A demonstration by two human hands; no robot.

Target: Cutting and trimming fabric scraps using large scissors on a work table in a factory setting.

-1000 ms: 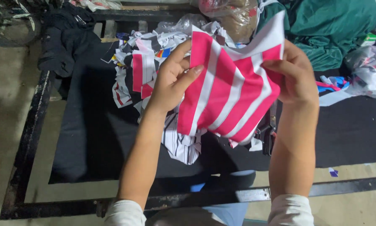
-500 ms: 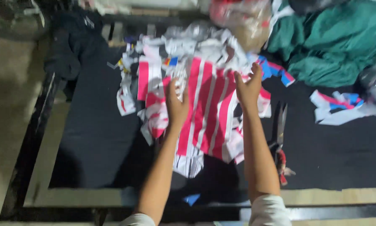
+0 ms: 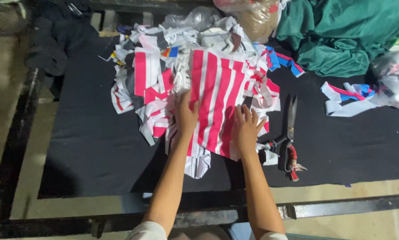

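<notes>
- Far left, I see a heap of dark, crumpled cloth [image 3: 53, 49] lying at the corner of the desk [image 3: 97, 151], which is covered in flat black fabric inside a black metal frame.
- Next comes a loose pile of white, pink and grey fabric offcuts [image 3: 146, 84], spread across the middle of the desk and well behind my wrists.
- My left hand [image 3: 185, 114] lies flat and open, fingers stretched forward, palm down on the left edge of the pink-and-white striped fabric panel [image 3: 215, 98]; it grips nothing, only presses.
- The striped panel sits on top of the offcut pile, its stripes and long axis running away from me, leaning slightly to the right at the far end. It lies directly under and ahead of both hands, between them.
- My right hand [image 3: 245, 129] is likewise open and spread, palm down on the panel's lower right part, a little closer to me than the left one; it holds nothing either.
- Just right of that hand lie the dark metal scissors with a red-wrapped handle [image 3: 288, 138], blades pointing away from me, near the panel's right edge; the right hand is plainly the nearer one to them.
- Further right, a strip of white cloth with red and blue trim [image 3: 346, 95] rests on the black cover, and a bundle of green fabric [image 3: 350, 35] fills the far right corner beside a clear plastic bag [image 3: 395, 80].
</notes>
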